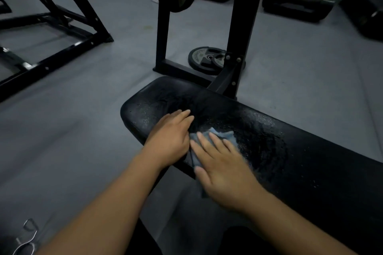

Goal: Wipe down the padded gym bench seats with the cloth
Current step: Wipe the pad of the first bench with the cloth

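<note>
Seeing R hand pressing cloth on bench pad, L hand flat beside; I see straight fingers on both.

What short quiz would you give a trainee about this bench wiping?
1. True or false: the right hand presses the cloth flat on the bench pad.
2. Which hand lies nearer the pad's rounded end?
3. Where does the loose weight plate lie? A) on the bench pad B) on the floor C) under the cloth

Key: 1 true; 2 the left hand; 3 B.
</note>
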